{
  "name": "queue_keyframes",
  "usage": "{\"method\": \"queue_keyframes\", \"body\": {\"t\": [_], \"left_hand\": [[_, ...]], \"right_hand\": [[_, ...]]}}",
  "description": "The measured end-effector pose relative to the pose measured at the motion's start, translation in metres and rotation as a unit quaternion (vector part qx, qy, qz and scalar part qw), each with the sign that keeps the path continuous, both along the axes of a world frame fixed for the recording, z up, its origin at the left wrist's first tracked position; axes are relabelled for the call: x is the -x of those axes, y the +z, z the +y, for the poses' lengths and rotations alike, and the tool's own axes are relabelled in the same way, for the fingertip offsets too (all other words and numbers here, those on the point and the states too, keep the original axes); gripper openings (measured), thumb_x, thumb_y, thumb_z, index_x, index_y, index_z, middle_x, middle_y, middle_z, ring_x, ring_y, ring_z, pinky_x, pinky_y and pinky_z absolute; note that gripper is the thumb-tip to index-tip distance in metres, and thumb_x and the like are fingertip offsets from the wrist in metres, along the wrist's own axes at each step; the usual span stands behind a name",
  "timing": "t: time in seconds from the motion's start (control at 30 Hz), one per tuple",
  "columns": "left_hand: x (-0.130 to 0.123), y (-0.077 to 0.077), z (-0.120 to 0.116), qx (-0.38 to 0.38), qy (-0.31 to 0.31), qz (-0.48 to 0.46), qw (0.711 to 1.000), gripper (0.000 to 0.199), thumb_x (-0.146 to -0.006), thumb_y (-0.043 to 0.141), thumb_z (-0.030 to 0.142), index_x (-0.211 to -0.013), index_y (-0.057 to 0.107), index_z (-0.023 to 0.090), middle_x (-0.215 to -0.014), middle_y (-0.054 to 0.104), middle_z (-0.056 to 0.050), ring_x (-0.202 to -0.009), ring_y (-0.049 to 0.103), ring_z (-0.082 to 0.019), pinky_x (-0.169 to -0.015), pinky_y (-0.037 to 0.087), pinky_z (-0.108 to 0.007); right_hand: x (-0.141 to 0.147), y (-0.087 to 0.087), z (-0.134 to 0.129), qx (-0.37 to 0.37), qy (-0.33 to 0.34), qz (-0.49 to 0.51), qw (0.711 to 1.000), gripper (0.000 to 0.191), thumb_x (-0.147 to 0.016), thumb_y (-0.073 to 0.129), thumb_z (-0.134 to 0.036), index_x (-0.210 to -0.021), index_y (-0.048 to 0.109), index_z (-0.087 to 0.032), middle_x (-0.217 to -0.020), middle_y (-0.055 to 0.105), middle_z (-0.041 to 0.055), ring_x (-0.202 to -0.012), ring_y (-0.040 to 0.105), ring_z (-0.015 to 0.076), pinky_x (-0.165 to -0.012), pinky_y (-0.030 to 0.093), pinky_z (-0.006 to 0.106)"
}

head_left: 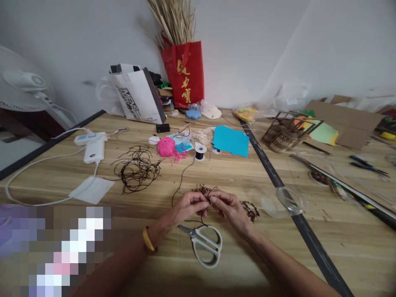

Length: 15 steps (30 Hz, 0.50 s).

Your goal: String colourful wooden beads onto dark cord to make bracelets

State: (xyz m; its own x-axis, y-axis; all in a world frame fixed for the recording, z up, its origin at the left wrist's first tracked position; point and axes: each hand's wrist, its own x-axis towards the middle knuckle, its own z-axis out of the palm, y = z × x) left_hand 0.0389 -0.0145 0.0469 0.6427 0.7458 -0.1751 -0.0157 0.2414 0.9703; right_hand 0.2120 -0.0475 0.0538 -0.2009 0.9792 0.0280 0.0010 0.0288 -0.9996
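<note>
Cord [202,216], thin, black and flexible, is held between the fingertips of the left hand [189,205] and the right hand [230,208], both pinched narrow and brought close together near the middle of the wooden table [247,255]. What is gripped at the very tips is too small to be made out. Just beyond the fingers, a cluster of small brown and multicoloured beads [202,189] is seen, and a multicoloured beaded strand [252,212] is laid beside the right hand. Scissors with pale green looped handles [208,247] are placed just below the hands.

Farther back, black cord is wound on 1 white plastic spool [200,149], beside a bright pink yarn ball [166,147] and blue paper sheets [231,141]. A loose tangle of dark cord [136,171] is spread to the left.

Dried straw-coloured stalks [176,18] are held upright in 1 red bag with gold characters [193,74]. Beside it, 1 white paper bag with black lettering [133,93] is tilted; its contents cannot be told. At the right, brown items are contained in 2 small woven brown baskets with tall handles [280,142], and round brown pieces [321,177] are gathered in 1 small shallow bowl [311,177], near blue-handled pliers [363,165].
</note>
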Motion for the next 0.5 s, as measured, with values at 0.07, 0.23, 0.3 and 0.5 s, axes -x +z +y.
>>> {"method": "queue_keyframes", "body": {"t": [0.07,0.23,0.3,0.5], "left_hand": [[-0.002,-0.003,-0.002,0.010,-0.002,0.000,1.000,0.036,-0.071,0.070,0.046,-0.070,0.060,0.011,-0.059,0.062,-0.001,-0.056,0.056,-0.011,-0.058,0.043,-0.023],[-0.006,-0.008,-0.004,0.017,-0.014,-0.014,1.000,0.038,-0.070,0.070,0.047,-0.072,0.062,0.010,-0.060,0.061,-0.001,-0.055,0.054,-0.010,-0.058,0.043,-0.023],[-0.007,-0.011,-0.005,0.016,-0.019,-0.022,0.999,0.037,-0.070,0.071,0.047,-0.074,0.063,0.010,-0.060,0.061,-0.001,-0.055,0.054,-0.010,-0.057,0.043,-0.023],[-0.008,-0.021,-0.005,-0.042,-0.008,0.032,0.999,0.025,-0.076,0.065,0.035,-0.072,0.064,0.010,-0.065,0.064,-0.003,-0.061,0.057,-0.013,-0.062,0.045,-0.024]], "right_hand": [[0.003,0.000,-0.001,0.025,0.007,0.038,0.999,0.030,-0.079,0.066,-0.047,-0.082,0.070,-0.017,-0.064,0.057,0.0000,-0.050,0.047,0.0086,-0.045,0.034,0.020],[0.003,-0.007,-0.005,0.043,-0.003,0.070,0.997,0.027,-0.078,0.068,-0.044,-0.086,0.069,-0.018,-0.057,0.055,-0.0023,-0.045,0.042,0.0070,-0.041,0.029,0.019],[0.002,-0.012,-0.006,0.047,-0.003,0.067,0.997,0.026,-0.079,0.068,-0.043,-0.084,0.068,-0.018,-0.057,0.055,-0.0028,-0.044,0.040,0.0065,-0.041,0.028,0.019],[0.000,-0.022,-0.007,0.057,0.008,0.088,0.994,0.028,-0.079,0.068,-0.044,-0.078,0.059,-0.017,-0.056,0.048,-0.0050,-0.045,0.036,0.0056,-0.043,0.026,0.018]]}}
